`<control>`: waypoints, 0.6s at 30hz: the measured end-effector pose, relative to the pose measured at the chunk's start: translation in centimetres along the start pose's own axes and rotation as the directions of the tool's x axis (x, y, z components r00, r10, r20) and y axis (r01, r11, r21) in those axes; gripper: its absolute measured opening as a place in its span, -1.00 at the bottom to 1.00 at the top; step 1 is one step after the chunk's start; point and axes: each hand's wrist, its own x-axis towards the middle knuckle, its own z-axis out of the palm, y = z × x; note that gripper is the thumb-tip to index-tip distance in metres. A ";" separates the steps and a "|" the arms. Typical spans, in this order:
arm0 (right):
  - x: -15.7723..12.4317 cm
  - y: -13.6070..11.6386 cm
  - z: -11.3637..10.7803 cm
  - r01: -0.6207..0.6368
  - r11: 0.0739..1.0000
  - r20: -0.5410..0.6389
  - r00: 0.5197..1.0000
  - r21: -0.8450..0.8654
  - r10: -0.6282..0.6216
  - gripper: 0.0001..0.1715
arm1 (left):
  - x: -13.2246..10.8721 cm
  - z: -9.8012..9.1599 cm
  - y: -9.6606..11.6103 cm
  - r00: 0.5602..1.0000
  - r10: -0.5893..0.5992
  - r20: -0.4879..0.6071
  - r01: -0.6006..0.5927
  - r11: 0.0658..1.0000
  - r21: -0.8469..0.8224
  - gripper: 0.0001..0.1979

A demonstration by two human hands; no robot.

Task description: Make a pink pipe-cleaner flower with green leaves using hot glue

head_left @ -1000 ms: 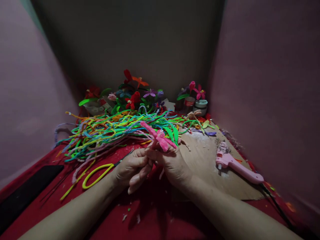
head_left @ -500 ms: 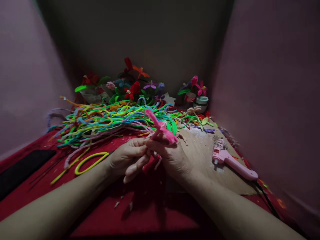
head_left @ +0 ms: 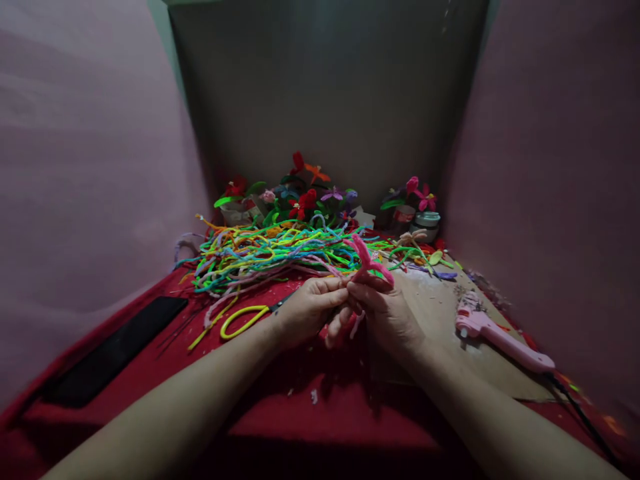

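A pink pipe-cleaner flower point(head_left: 369, 261) stands up from between my two hands, its fuzzy petals pointing up and to the right. My right hand point(head_left: 393, 313) is closed around its base, thumb on top. My left hand point(head_left: 313, 305) pinches at the same base from the left, its fingertips meeting the right thumb. What exactly the left fingertips grip is partly hidden. A pale pink strand point(head_left: 357, 325) hangs below the hands. Yellow-handled cutters point(head_left: 245, 321) lie just left of my left hand, their tips partly hidden.
A heap of coloured pipe cleaners point(head_left: 270, 250) lies beyond my hands, with finished flowers point(head_left: 305, 200) behind it. A pink glue gun point(head_left: 500, 337) rests on a board point(head_left: 435, 327) at right. A black flat object point(head_left: 120, 347) lies on the red cloth point(head_left: 300, 410) at left.
The view has swung, so the whole scene sits further right and slightly smaller. The pink flower is turned somewhat in my fingers, and both hands stay together at its base.
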 end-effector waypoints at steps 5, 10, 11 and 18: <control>0.4 0.5 0.8 0.006 0.993 -0.131 0.991 -0.118 -0.022 -0.87 | -0.1 0.2 -0.3 0.910 0.275 -0.309 -0.101 0.872 0.479 -0.86; 1.1 0.1 2.6 -0.012 0.991 -0.128 0.992 -0.136 -0.005 -0.83 | -0.6 -0.4 0.8 0.909 0.250 -0.335 -0.091 0.901 0.425 -0.83; 1.3 0.0 2.8 -0.014 0.992 -0.102 0.995 -0.128 0.001 -0.82 | -0.7 -0.5 1.2 0.918 0.219 -0.331 -0.092 0.929 0.359 -0.83; 1.9 -0.4 2.4 -0.018 0.968 0.056 0.998 -0.251 0.033 -0.77 | -1.1 -1.3 2.0 0.963 0.034 -0.266 -0.057 0.995 -0.080 -0.79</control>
